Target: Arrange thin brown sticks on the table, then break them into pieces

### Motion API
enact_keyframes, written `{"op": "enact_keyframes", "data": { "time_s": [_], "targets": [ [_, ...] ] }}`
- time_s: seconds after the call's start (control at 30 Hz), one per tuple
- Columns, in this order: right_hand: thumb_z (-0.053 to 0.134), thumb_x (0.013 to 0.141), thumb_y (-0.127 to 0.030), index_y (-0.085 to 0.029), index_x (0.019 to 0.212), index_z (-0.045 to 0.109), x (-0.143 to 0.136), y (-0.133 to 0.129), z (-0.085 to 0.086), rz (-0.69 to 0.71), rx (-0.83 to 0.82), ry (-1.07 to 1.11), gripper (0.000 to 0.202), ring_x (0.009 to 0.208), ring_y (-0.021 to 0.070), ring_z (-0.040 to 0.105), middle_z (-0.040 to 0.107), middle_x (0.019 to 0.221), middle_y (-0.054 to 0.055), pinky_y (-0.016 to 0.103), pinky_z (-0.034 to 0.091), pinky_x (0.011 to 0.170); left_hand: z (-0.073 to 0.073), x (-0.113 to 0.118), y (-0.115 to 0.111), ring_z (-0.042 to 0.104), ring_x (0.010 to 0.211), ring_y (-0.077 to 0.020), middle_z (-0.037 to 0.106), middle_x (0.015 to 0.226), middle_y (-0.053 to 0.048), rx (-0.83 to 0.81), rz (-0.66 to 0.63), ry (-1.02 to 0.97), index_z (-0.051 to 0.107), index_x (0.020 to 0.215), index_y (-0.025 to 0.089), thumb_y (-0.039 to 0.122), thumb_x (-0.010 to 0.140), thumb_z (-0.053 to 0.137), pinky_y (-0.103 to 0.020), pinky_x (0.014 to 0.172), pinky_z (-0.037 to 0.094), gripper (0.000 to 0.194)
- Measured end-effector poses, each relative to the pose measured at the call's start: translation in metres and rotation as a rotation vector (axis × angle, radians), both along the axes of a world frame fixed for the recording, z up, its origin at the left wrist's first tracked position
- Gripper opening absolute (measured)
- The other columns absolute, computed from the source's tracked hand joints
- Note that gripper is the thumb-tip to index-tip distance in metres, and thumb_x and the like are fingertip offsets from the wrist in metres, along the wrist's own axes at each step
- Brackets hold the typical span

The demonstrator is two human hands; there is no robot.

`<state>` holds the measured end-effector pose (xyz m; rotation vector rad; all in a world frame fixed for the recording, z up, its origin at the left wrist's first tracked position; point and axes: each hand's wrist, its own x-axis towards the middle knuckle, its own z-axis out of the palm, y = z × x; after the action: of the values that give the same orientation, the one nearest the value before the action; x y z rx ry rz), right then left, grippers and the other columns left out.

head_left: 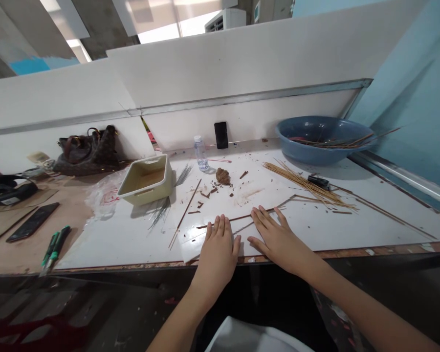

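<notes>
My left hand (219,244) lies flat, palm down, with its fingertips on the left part of a thin brown clay-coated stick (241,217). My right hand (273,235) rests flat on the right part of that stick, fingers stretched out. Between the two hands a stretch of the stick shows; the rest is partly under the fingers. A lump of brown clay (223,176) sits beyond my hands, with small clay scraps (205,194) around it. Another coated stick (186,211) lies to the left of my left hand.
Bare bamboo sticks (304,183) lie in a pile on the right, near a black object (318,182). Behind them stands a blue basin (315,151) with sticks. A bottle (201,154), a phone (221,135) and a cream tub (146,188) stand at the back; pliers-like green-handled tools (55,248) lie left.
</notes>
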<state>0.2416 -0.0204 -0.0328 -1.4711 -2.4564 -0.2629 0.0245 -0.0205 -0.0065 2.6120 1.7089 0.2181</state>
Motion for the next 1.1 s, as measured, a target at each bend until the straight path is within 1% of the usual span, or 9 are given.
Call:
{"op": "enact_keyframes", "data": {
  "time_s": [0.07,0.2,0.33,0.47,0.67,0.83,0.9,1.0,1.1],
  "targets": [
    [0.035,0.115,-0.053,-0.006,0.169,0.036,0.001,0.002,0.0,0.002,-0.008,-0.005,0.071,0.16,0.0373,0.039,0.045,0.169,0.026,0.066,0.025,0.13,-0.001,0.001,0.001,0.037,0.162,-0.0338,0.043,0.169,-0.026,0.012,0.004,0.008,0.044,0.162,0.001,0.036,0.115,0.039,-0.056,0.133,0.033,0.059],
    [0.036,0.115,-0.054,-0.007,0.169,0.037,0.003,0.005,-0.001,-0.005,-0.006,-0.022,0.072,0.163,0.0384,0.033,0.042,0.172,0.023,0.065,0.026,0.13,-0.001,0.002,0.003,0.038,0.162,-0.0339,0.044,0.168,-0.026,0.021,0.014,0.028,0.045,0.161,0.0,0.036,0.115,0.041,-0.057,0.134,0.029,0.059],
    [0.032,0.114,-0.058,-0.005,0.17,0.033,0.005,0.01,-0.002,-0.005,-0.008,-0.043,0.077,0.164,0.0401,0.029,0.038,0.174,0.022,0.066,0.026,0.13,0.0,0.003,0.006,0.039,0.161,-0.0334,0.045,0.168,-0.025,0.036,0.025,0.035,0.046,0.161,0.0,0.037,0.115,0.041,-0.058,0.134,0.03,0.059],
    [0.034,0.114,-0.057,-0.007,0.172,0.03,0.006,0.013,-0.002,0.003,-0.012,-0.044,0.076,0.165,0.0399,0.028,0.039,0.173,0.022,0.067,0.024,0.13,0.001,0.004,0.007,0.038,0.162,-0.0338,0.045,0.168,-0.024,0.028,0.034,0.054,0.046,0.161,-0.001,0.037,0.115,0.04,-0.057,0.134,0.03,0.06],
    [0.035,0.115,-0.052,-0.003,0.167,0.039,0.002,0.013,0.002,-0.001,-0.035,-0.028,0.072,0.164,0.0372,0.03,0.043,0.171,0.023,0.064,0.021,0.132,-0.002,0.005,0.006,0.038,0.162,-0.0343,0.044,0.169,-0.025,0.039,0.038,0.058,0.046,0.161,-0.002,0.037,0.114,0.042,-0.057,0.134,0.031,0.061],
    [0.032,0.115,-0.054,0.003,0.162,0.046,-0.003,0.017,0.009,-0.009,-0.084,-0.032,0.075,0.164,0.0385,0.031,0.046,0.168,0.026,0.061,0.02,0.134,0.001,0.008,0.009,0.038,0.162,-0.0349,0.044,0.169,-0.025,0.018,0.052,0.065,0.045,0.161,-0.004,0.039,0.114,0.041,-0.056,0.134,0.03,0.063],
    [0.032,0.115,-0.054,0.001,0.163,0.045,-0.001,0.017,0.01,-0.007,-0.097,-0.039,0.074,0.164,0.0384,0.03,0.044,0.169,0.025,0.063,0.019,0.134,0.002,0.008,0.01,0.038,0.162,-0.0349,0.045,0.168,-0.025,0.021,0.055,0.063,0.046,0.161,-0.003,0.038,0.114,0.042,-0.056,0.134,0.03,0.063],
    [0.032,0.114,-0.056,-0.001,0.167,0.037,0.005,0.015,0.008,0.002,-0.087,-0.048,0.076,0.165,0.0379,0.029,0.037,0.173,0.024,0.067,0.021,0.133,0.001,0.006,0.01,0.04,0.161,-0.0339,0.046,0.168,-0.024,0.041,0.05,0.053,0.048,0.161,0.0,0.038,0.114,0.042,-0.055,0.134,0.032,0.06],
    [0.03,0.115,-0.056,0.005,0.168,0.028,0.01,0.013,0.008,-0.024,-0.035,-0.034,0.08,0.165,0.0378,0.028,0.03,0.174,0.029,0.066,0.023,0.132,-0.003,0.005,0.01,0.04,0.161,-0.0331,0.046,0.168,-0.024,0.055,0.052,0.051,0.047,0.161,0.0,0.037,0.114,0.041,-0.055,0.134,0.031,0.06]
  ]
}}
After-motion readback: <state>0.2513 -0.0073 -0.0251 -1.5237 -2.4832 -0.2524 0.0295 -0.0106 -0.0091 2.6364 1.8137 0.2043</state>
